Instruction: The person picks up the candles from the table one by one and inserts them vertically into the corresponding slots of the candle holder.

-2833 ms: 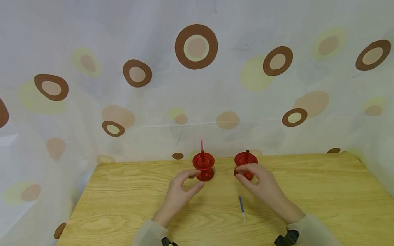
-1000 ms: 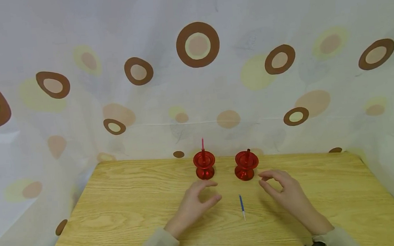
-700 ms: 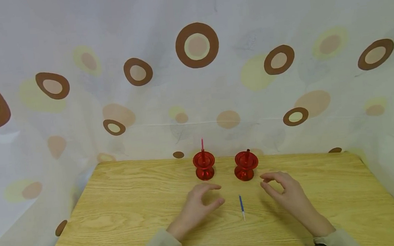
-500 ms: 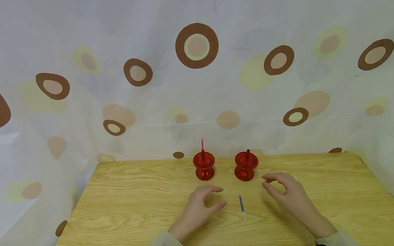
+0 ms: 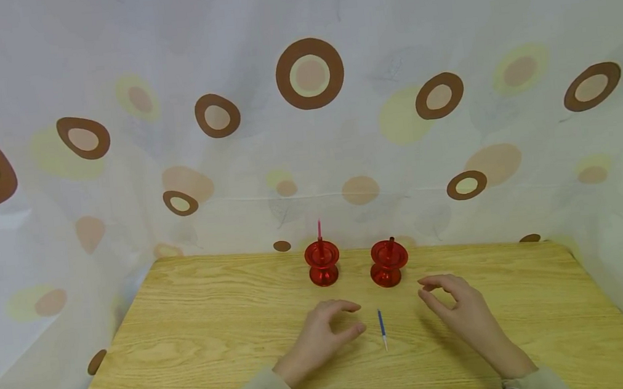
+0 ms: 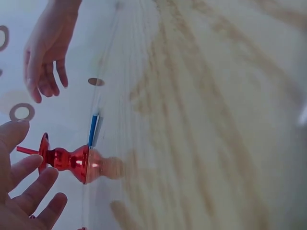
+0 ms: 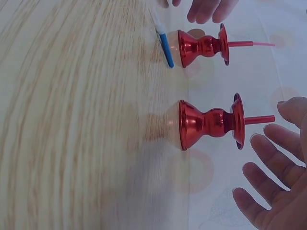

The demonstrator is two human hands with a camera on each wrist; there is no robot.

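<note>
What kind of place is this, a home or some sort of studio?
Probably a small staged recording booth, not a lived-in room: a spotted curtain encloses a wooden table bearing only two red holders and a blue stick.

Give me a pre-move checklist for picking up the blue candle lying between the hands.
1. Blue candle lies free on the table, untouched: ok.
2. Left hand holds nothing: ok.
3. Right hand holds nothing: ok.
4. Left holder upright, pink candle seated: ok.
5. Right holder upright, its red candle slightly tilted: not ok.
6. A free holder for the blue candle: not ok.
</note>
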